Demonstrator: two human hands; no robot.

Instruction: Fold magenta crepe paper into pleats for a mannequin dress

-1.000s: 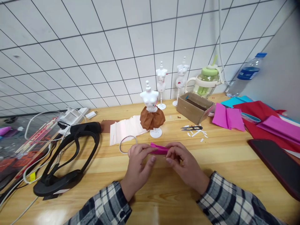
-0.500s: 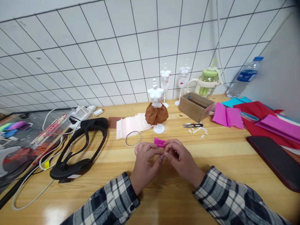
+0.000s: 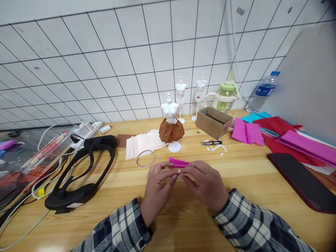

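Note:
My left hand [image 3: 159, 187] pinches a small white piece [image 3: 179, 171], perhaps a bit of tape, at the tips of its thumb and forefinger. Facing it, my right hand [image 3: 206, 182] has its thumb and forefinger apart with nothing visible between them; its fingertips are close to the white piece. Just beyond the fingers lies a pleated strip of bright pink paper [image 3: 178, 162], its near side partly hidden by my hands. Behind it stands a small white dress form [image 3: 170, 109] wearing a puffy brown skirt [image 3: 171, 131].
Left of the form are a pale pink sheet [image 3: 144, 142], a ring [image 3: 137, 161] and a black head strap [image 3: 98, 175]. To the right are thread snips [image 3: 211, 142] among white scraps, a cardboard box [image 3: 210, 124], magenta paper [image 3: 246, 132] and a phone [image 3: 301, 182].
My fingertips have moved apart, and a white piece now shows at the left ones. More of the pink strip is visible. The view has shifted slightly.

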